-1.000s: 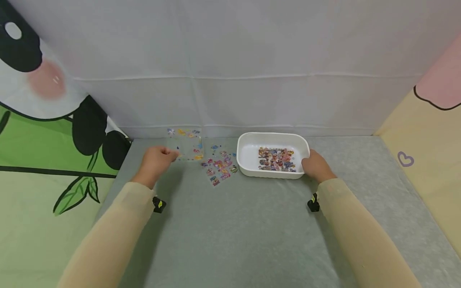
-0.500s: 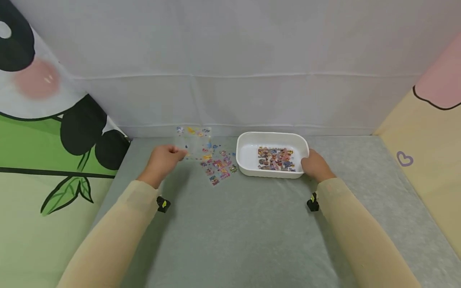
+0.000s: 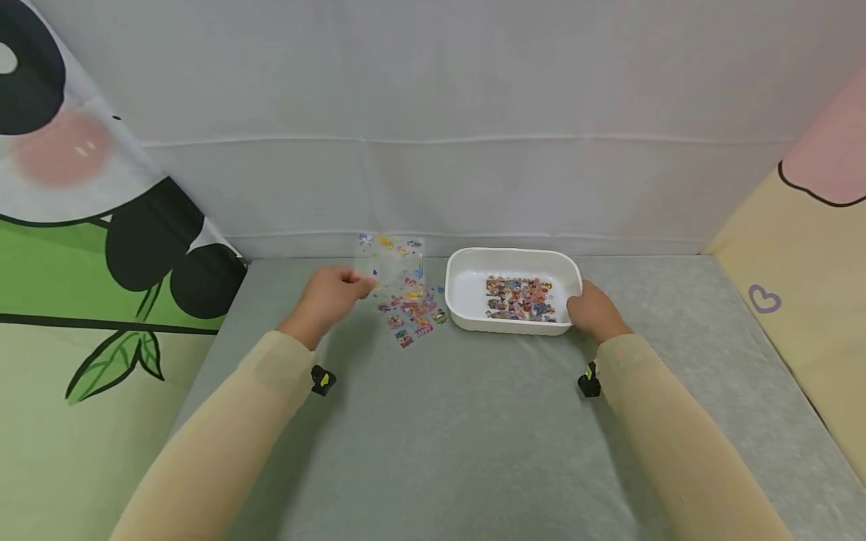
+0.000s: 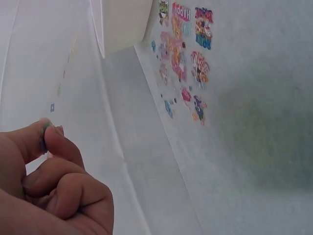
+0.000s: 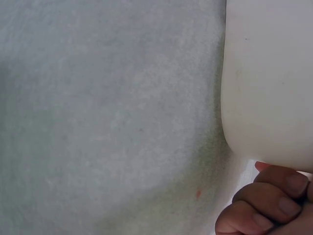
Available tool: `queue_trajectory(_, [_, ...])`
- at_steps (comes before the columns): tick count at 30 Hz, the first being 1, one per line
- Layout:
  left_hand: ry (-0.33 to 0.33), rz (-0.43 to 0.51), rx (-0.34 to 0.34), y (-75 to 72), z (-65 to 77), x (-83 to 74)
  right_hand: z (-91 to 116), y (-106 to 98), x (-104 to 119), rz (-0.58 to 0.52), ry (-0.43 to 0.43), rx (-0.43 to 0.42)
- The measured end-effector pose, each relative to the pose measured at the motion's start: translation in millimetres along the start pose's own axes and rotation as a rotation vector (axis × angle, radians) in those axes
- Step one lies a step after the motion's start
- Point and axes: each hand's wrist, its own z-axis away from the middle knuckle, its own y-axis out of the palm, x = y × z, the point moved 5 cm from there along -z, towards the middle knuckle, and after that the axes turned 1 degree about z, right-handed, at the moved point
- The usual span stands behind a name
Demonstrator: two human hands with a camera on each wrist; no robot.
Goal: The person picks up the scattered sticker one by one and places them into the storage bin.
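Note:
My left hand (image 3: 331,297) pinches the corner of a clear sticker sheet (image 3: 387,242) between thumb and forefinger. That sheet stands up off the table and shows small bright stickers; in the left wrist view the held sheet (image 4: 52,107) appears almost edge-on. Beneath and right of it a second clear sticker sheet (image 3: 404,338) lies on the table, partly overlapped in the head view. At the right end of a white tray (image 3: 514,326), my right hand (image 3: 595,309) grips the wall. The right wrist view has its curled fingers (image 5: 259,203) by the tray's corner. Inside the tray lies a patch of colourful stickers (image 3: 519,299).
A grey cloth covers the table (image 3: 433,436). Behind it hangs a white cloth backdrop (image 3: 473,143), close to the tray's far side. Printed cartoon panels border the left and right sides.
My left hand has moved right with the pinched sticker sheet, which now overlaps the sheet lying on the table. My right hand and the tray have stayed in place.

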Motion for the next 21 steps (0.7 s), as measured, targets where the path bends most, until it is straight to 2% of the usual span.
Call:
queue_trajectory(11, [0.056,0.047,0.052,29.8,-14.5,-22.7,-1.1,-0.6,-1.4,-0.008,0.021,0.011])
queue_trajectory(21, [0.059,0.092,0.080,53.9,-15.8,-48.3,0.9,-1.0,-2.1,-0.021,0.019,0.012])
